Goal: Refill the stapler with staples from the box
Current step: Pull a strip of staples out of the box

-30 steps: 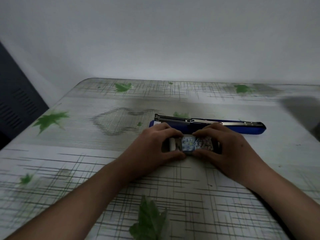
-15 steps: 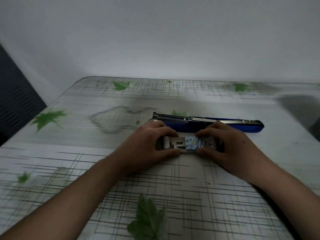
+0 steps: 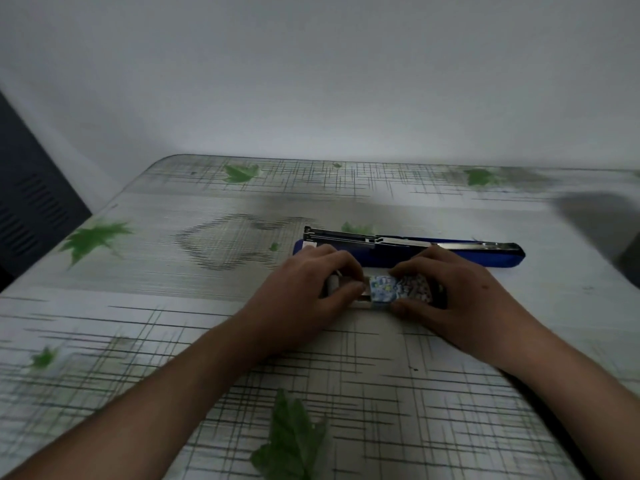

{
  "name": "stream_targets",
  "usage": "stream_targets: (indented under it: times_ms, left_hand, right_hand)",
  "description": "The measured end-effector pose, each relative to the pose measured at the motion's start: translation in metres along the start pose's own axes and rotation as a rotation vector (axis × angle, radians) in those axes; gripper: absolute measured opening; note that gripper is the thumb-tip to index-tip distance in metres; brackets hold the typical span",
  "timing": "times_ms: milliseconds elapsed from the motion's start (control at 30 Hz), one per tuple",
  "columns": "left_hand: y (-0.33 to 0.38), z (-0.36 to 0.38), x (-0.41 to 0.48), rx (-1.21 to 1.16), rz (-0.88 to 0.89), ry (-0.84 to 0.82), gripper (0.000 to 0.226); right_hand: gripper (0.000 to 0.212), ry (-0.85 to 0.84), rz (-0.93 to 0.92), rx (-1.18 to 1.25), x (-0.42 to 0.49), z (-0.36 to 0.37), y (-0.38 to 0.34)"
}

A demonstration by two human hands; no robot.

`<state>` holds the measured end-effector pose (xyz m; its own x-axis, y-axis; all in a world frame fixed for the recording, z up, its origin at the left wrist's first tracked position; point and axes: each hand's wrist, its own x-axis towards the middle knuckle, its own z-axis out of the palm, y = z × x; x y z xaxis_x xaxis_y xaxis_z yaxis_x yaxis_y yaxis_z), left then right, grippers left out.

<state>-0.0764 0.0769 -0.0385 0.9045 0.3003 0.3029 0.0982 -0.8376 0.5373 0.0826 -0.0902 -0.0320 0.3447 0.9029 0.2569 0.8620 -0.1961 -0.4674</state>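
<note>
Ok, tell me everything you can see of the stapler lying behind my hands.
The stapler is long and slim, with a dark blue, plastic-looking body and a shiny metal rail along its far side. It appears swung open and lies flat, lengthwise left to right, on the patterned table. The left hand and right hand, holding the staple box, cover part of its near edge; contact cannot be told.

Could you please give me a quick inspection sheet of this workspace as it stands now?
Surface: table, printed with leaves and lines.
Job's things: blue stapler lies opened flat beyond the staple box; the box's inner tray is partly slid out leftward.
Clutter: nothing seen.
Hands: left hand pinches the tray end; right hand grips the sleeve.
Cables: nothing seen.
Surroundings: plain wall behind; dark slatted panel at left.
</note>
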Motion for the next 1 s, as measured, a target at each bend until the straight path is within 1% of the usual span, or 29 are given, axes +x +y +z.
stream_targets:
  times_ms: [133, 233, 333, 433, 700, 1000]
  left_hand:
    - [0.0018, 0.0005, 0.0003, -0.020, -0.028, 0.033, 0.026]
    - [0.0016, 0.0008, 0.0018, -0.001, -0.037, 0.053, 0.020]
    - [0.0002, -0.0006, 0.0025, 0.003, -0.047, 0.050, 0.020]
    - [0.0000, -0.0011, 0.0035, 0.012, -0.050, 0.045, 0.014]
    - [0.0007, 0.0003, 0.0046, 0.027, -0.089, 0.054, 0.010]
    - [0.0013, 0.0054, 0.0031, 0.078, -0.042, 0.104, 0.011]
  right_hand:
    - [0.039, 0.005, 0.001, 0.013, -0.0011, 0.0006, -0.0002]
    - [0.039, 0.010, 0.007, 0.016, -0.0008, 0.0013, -0.0003]
    - [0.039, 0.005, 0.008, 0.016, -0.0004, 0.0017, -0.0005]
    - [0.039, 0.007, 0.011, 0.027, -0.0018, 0.0012, -0.0005]
    - [0.039, 0.008, 0.021, 0.018, -0.0012, 0.0020, -0.0013]
    - [0.042, 0.008, 0.019, 0.018, -0.0010, 0.0025, -0.0030]
